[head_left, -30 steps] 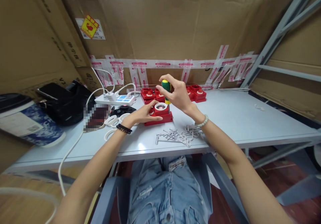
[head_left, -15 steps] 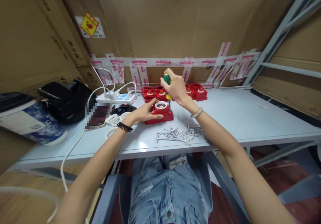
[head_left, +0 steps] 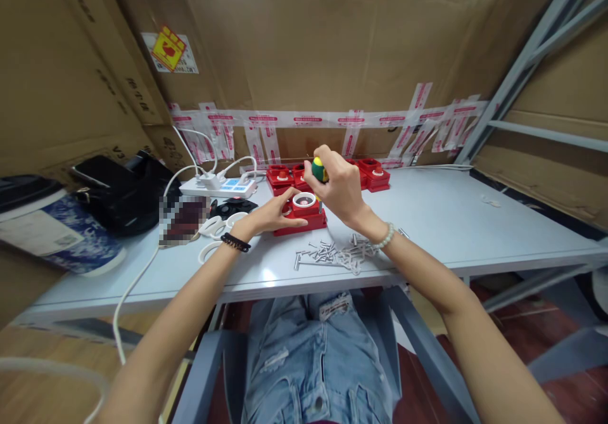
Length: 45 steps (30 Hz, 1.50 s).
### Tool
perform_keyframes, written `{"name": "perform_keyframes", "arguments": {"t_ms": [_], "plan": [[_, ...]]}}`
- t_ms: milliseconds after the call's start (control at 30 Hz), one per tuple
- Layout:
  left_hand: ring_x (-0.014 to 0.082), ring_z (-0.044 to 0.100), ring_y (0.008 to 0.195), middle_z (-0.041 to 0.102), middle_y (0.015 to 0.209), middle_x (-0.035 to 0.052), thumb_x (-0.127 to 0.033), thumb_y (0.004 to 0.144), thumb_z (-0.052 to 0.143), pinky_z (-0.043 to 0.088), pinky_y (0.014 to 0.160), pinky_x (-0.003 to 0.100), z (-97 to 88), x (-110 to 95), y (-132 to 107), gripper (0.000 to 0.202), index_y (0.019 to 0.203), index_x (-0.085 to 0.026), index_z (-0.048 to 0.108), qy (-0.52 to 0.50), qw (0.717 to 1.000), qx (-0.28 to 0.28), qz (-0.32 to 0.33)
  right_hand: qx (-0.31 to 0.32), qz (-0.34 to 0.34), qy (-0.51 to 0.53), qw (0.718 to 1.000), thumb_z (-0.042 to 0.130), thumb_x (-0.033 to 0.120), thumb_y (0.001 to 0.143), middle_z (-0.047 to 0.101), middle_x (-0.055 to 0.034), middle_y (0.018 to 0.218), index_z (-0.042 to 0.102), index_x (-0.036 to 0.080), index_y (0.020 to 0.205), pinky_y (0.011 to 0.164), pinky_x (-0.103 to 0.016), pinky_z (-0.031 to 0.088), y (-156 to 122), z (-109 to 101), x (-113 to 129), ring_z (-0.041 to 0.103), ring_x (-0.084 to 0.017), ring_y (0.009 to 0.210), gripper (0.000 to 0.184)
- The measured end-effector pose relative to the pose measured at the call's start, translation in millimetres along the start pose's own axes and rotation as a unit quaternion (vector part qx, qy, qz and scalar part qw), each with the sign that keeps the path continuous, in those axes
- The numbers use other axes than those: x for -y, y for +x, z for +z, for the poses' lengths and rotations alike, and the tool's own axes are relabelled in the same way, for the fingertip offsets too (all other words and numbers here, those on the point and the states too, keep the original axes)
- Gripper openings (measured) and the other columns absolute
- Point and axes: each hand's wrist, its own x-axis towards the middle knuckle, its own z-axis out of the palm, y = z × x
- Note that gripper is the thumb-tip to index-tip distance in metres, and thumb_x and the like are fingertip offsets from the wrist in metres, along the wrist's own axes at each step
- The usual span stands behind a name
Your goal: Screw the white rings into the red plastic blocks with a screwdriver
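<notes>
On the table in front of me sits a red plastic housing [head_left: 308,222] with a white ring [head_left: 304,200] on its top. My left hand [head_left: 281,213] grips its left side, thumb along the front and fingers behind. Closed around the green and yellow handle of a screwdriver [head_left: 319,170] is my right hand [head_left: 342,186], above the housing's right end. The shaft is mostly out of sight; its lower part seems to be at the right edge of the housing. Loose screws [head_left: 325,253] lie in a pile nearer to me.
Several more red housings [head_left: 375,175] line the back. White rings [head_left: 213,226], a blurred-out patch [head_left: 184,220] and a power strip [head_left: 221,187] are at left, beside a black bag [head_left: 137,196] and a large cup [head_left: 61,227]. A cardboard wall [head_left: 294,44] stands behind the table.
My right hand has dropped slightly and turned, and the screwdriver handle now sits lower with its end tipped toward me. My left hand keeps its hold on the red housing.
</notes>
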Motion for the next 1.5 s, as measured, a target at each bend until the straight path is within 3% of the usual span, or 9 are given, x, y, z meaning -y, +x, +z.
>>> {"name": "perform_keyframes", "arguments": {"t_ms": [367,600,667,833,967,1100,1300,1400,1500], "plan": [[0.0239,0.062,0.099,0.063,0.115,0.0083,-0.051,0.073,0.069,0.047,0.088,0.036,-0.8,-6,-2,0.061,0.119,-0.021,0.044,-0.056,0.998,0.003,-0.004,-0.056,0.037,0.128,0.989,0.05,0.041,0.089,0.058,-0.0019,0.079,0.055,0.022,0.094,0.067,-0.031,0.044,-16,-8,-22,0.05,-0.014,0.066,0.02],[0.0245,0.06,0.105,0.06,0.121,0.0093,-0.05,0.073,0.069,0.045,0.092,0.036,-2.0,-9,-2,0.062,0.121,-0.021,0.043,-0.043,0.999,0.008,-0.006,0.175,-0.014,0.294,0.939,0.047,0.036,0.091,0.062,-0.0022,0.093,0.055,0.02,0.112,0.07,-0.028,0.046,13,-33,-27,0.056,-0.012,0.076,0.028],[0.0246,0.06,0.105,0.06,0.12,0.0101,-0.05,0.073,0.069,0.044,0.093,0.035,-1.8,-7,-1,0.064,0.123,-0.02,0.042,-0.031,0.999,0.008,-0.01,0.184,-0.024,0.276,0.943,0.055,0.04,0.087,0.061,-0.0015,0.088,0.06,0.018,0.103,0.067,-0.027,0.044,19,-34,-24,0.052,-0.011,0.071,0.027],[0.0253,0.059,0.104,0.06,0.122,0.0109,-0.051,0.072,0.069,0.045,0.088,0.034,-2.3,-6,0,0.064,0.121,-0.02,0.043,-0.024,1.0,0.017,-0.011,0.097,-0.008,0.181,0.979,0.06,0.044,0.085,0.054,0.0021,0.069,0.061,0.017,0.085,0.062,-0.026,0.037,22,-24,-17,0.042,-0.009,0.06,0.027],[0.025,0.06,0.101,0.061,0.12,0.0103,-0.048,0.071,0.07,0.046,0.085,0.034,-4.1,-12,0,0.062,0.119,-0.019,0.044,-0.028,0.999,0.017,-0.025,0.133,-0.015,0.187,0.973,0.052,0.045,0.09,0.059,0.0003,0.078,0.062,0.018,0.104,0.064,-0.026,0.038,20,-26,-17,0.045,-0.009,0.062,0.032],[0.0256,0.06,0.103,0.062,0.119,0.0105,-0.047,0.07,0.071,0.045,0.089,0.035,-4.5,-13,0,0.063,0.119,-0.019,0.043,-0.034,0.999,0.014,-0.024,0.209,-0.037,0.207,0.955,0.041,0.038,0.096,0.059,0.0016,0.083,0.047,0.023,0.131,0.066,-0.027,0.04,20,-33,-18,0.045,-0.009,0.061,0.038],[0.0264,0.059,0.107,0.06,0.121,0.0099,-0.052,0.071,0.069,0.045,0.092,0.037,-3.4,-6,0,0.065,0.122,-0.021,0.043,-0.036,0.999,0.023,-0.017,0.095,0.017,0.063,0.993,0.052,0.049,0.089,0.052,0.0019,0.063,0.062,0.018,0.091,0.06,-0.027,0.033,25,-18,-19,0.04,-0.01,0.055,0.033],[0.0259,0.058,0.107,0.059,0.121,0.0099,-0.052,0.072,0.07,0.044,0.092,0.036,-3.9,-8,-1,0.066,0.123,-0.021,0.042,-0.029,0.999,0.022,-0.015,0.09,0.038,0.027,0.995,0.045,0.044,0.092,0.053,0.0007,0.063,0.062,0.018,0.096,0.06,-0.028,0.031,27,-15,-19,0.042,-0.012,0.056,0.032],[0.0245,0.058,0.103,0.061,0.118,0.0095,-0.05,0.072,0.07,0.044,0.089,0.034,-4.0,-10,-1,0.064,0.121,-0.02,0.042,-0.027,0.999,0.017,-0.019,0.154,0.002,0.116,0.981,0.042,0.029,0.092,0.061,-0.0014,0.076,0.058,0.018,0.11,0.063,-0.027,0.034,29,-20,-21,0.048,-0.012,0.06,0.027]]}}
